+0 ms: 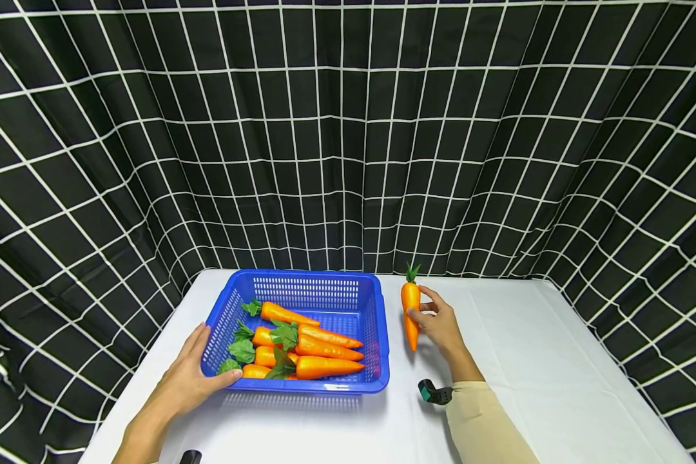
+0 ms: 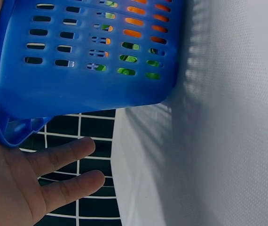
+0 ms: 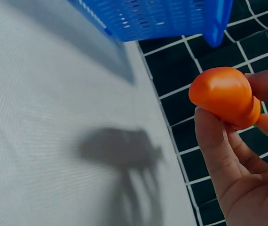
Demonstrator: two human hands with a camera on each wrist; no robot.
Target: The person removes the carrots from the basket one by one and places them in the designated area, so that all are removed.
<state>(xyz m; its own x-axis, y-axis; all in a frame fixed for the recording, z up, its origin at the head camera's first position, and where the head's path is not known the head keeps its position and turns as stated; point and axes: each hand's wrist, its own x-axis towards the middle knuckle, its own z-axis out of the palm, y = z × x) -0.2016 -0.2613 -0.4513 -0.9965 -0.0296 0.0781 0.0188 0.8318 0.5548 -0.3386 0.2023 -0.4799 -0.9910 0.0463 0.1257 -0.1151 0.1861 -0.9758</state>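
An orange carrot [image 1: 410,312] with a green top is pinched between the thumb and fingers of my right hand [image 1: 441,325], to the right of the basket. In the right wrist view the carrot [image 3: 225,94] points toward the camera, apart from the table, and its shadow falls on the cloth. My left hand [image 1: 193,377] rests against the front left corner of a blue basket [image 1: 377,380], thumb at the rim. Its visible fingers [image 2: 73,188] are straight in the left wrist view. Several carrots [image 1: 327,367] with leafy tops lie inside the basket, some overlapping.
The basket stands on a white-covered table [image 1: 533,354]. Black cloth with a white grid [image 1: 365,135] hangs behind it and along both sides. A black strap with a small device [image 1: 434,392] is on my right wrist. A dark object [image 1: 191,457] shows at the bottom edge.
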